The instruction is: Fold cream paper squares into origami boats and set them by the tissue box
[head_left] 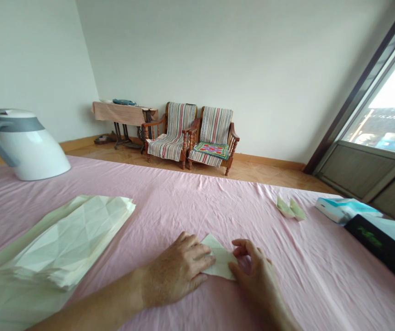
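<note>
Pale green paper [222, 260], folded into a small, flat, pointed shape, lay between a person's two bare hands on a table spread with pink cloth [170, 207]. The left hand [178, 271] rested its fingers over the paper's left edge; whether they pinched it or merely pressed could not be told. The right hand [254, 271] was loosely curled, thumb touching the right corner, forefinger lifted clear of it, with no closed grip.

The folding appeared to be partway along. Farther off to the right, a folded piece [290, 210] with two upright peaks stood seemingly complete, while the sheet in hand remained flat; how many folds were left was unclear. At left, a thick stack of creased sheets [80, 234] lay spread out, its top leaf crossed by a grid of diamonds and triangles, its edges uneven.

Thin, matte and crisp-looking, the paper contrasted with the soft, rumpled cloth and the glossy white jug [41, 154] behind the stack.
</note>
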{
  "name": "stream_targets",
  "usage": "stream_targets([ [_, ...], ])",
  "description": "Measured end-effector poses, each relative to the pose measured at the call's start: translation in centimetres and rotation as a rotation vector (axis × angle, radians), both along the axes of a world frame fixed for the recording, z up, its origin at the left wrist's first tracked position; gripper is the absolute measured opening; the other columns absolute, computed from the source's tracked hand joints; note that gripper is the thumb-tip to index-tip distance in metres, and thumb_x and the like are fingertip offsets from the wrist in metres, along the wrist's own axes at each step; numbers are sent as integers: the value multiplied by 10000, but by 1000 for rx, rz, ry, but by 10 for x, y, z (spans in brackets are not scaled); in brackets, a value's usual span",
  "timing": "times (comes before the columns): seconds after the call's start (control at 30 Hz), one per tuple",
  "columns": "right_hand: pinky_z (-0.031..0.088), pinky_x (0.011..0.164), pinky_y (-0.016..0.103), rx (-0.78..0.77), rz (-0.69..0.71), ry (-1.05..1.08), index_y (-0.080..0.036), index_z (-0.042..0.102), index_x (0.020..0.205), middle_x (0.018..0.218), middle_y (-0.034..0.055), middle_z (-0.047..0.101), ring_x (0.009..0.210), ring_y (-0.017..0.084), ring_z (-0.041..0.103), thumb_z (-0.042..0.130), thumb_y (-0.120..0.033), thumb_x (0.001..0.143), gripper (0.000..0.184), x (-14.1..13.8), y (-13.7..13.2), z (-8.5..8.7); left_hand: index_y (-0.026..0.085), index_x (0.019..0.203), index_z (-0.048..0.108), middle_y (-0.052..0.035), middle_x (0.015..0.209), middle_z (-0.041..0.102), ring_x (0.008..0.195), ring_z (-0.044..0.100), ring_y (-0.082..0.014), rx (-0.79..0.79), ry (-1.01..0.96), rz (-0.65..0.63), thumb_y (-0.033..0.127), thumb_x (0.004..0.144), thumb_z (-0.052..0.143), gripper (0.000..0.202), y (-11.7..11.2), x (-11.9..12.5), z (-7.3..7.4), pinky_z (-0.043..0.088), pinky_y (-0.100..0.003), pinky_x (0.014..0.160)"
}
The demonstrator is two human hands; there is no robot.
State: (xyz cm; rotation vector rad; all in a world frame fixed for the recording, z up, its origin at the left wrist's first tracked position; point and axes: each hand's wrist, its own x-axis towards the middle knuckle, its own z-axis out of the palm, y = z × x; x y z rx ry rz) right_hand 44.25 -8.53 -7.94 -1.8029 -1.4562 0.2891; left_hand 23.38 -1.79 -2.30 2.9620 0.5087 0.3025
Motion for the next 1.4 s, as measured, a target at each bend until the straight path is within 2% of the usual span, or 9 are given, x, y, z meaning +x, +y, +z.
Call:
stream_targets([
  [0.1,357,783,382,-42,21,-33,-261,594,1038,845,15,659,856,244,592,545,-208,709,336,1,5,-1,230,1230,542,-49,1154,623,1029,502,-252,-4,2,5,267,946,542,287,0,0,0,348,-398,938],
  [0.23,320,798,394,-116,49,-124,-276,652,893,893,26,655,904,263,557,566,-217,732,191,0,9,5,227,1212,552,-50,1142,624,1024,505,-248,-1,-1,3,269,950,535,266,1,1,-1,354,-392,938],
  [0.4,316,769,371,-100,32,-132,-246,634,796,865,36,637,877,260,528,580,-200,727,98,-3,10,13,231,1216,550,-42,1132,627,1017,508,-242,0,-8,1,261,947,541,271,0,1,-2,356,-385,939],
  [0.57,335,734,350,-80,43,-92,-216,600,740,816,34,625,820,239,541,596,-188,704,46,0,14,13,227,1216,553,-46,1127,631,1010,515,-240,-3,-16,-10,254,946,542,272,1,1,-3,355,-382,941],
  [0.7,365,634,284,-68,71,-31,-211,587,747,671,-9,593,655,175,557,572,-163,702,67,4,14,8,227,1219,553,-43,1117,636,1003,522,-235,-2,-25,-12,245,941,551,278,2,1,-4,357,-377,942],
  [0.83,388,577,248,-52,78,28,-209,635,841,654,-17,614,590,150,576,556,-174,713,155,7,10,5,219,1218,558,-48,1106,644,993,534,-228,7,-48,-21,242,944,549,275,2,1,-3,365,-367,935],
  [1.17,457,605,281,-36,112,18,-236,710,801,728,29,672,700,196,635,503,-239,763,210,9,5,2,213,1236,547,-51,1151,635,1012,532,-235,-12,-39,-17,209,927,564,310,1,1,-2,359,-373,950],
  [1.4,434,692,318,-46,168,-171,-277,732,872,759,17,663,726,188,628,515,-202,832,233,11,0,7,211,1251,537,-58,1174,627,1019,531,-243,-15,-30,-25,211,927,561,325,1,0,-3,354,-378,957],
])
